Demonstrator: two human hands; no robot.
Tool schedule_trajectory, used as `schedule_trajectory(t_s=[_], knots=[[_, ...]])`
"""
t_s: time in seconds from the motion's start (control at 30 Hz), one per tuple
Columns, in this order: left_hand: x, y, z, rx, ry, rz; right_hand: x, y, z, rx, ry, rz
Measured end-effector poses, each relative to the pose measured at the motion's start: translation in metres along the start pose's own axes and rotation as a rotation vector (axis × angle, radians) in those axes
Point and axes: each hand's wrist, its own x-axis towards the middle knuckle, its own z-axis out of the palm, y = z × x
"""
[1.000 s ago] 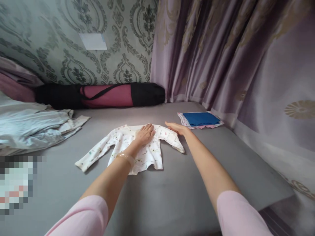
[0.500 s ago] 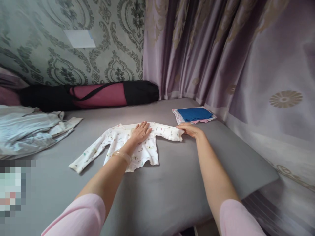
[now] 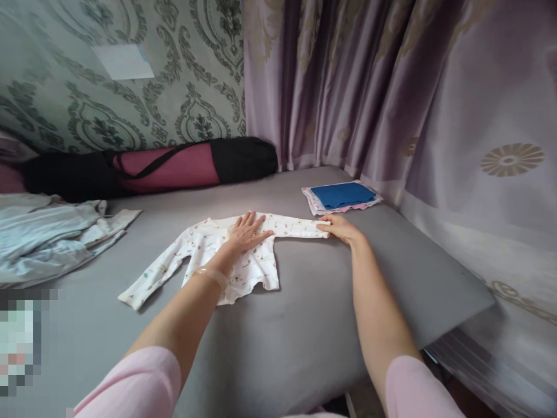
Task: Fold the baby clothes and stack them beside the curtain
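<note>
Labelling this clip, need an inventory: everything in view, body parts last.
Long-sleeved printed fabric top: 1, white, centre
Smooth fabric-covered surface: 1, grey, spanning foreground
Flat folded cloth stack: 1, blue, white, pink, back right
Crumpled fabric pile: 1, pale, left
Bundled cloth: 1, mauve, far left edge
Ornate papered wall: 1, grey, back
Long tubular bag: 1, maroon and black, along wall
Flat rectangular panel: 1, white, on wall
Patterned curtain: count unclear, mauve and gold, right
Pixelated patch: 1, multicoloured, lower left
Shadowed items: count unclear, dark, bottom
Translucent bangle: 1, pale, left wrist
Short sleeves: 2, pink, bottom
Left hand: 1, bare, flat on top
Right hand: 1, bare, pinching top's cuff
</note>
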Motion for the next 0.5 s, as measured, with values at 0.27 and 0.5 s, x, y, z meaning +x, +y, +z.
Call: schedule_trajectory(t_s=[0.27, 0.5], knots=[[0.008, 0.004, -0.009, -0.076, -0.118, -0.049, -0.006, -0.015, 0.011, -0.758, 0.163, 0.034], [0.012, 0.013, -0.008, -0.050, -0.130, -0.077, -0.016, -0.025, 0.024, -0.975, 0.273, -0.085]])
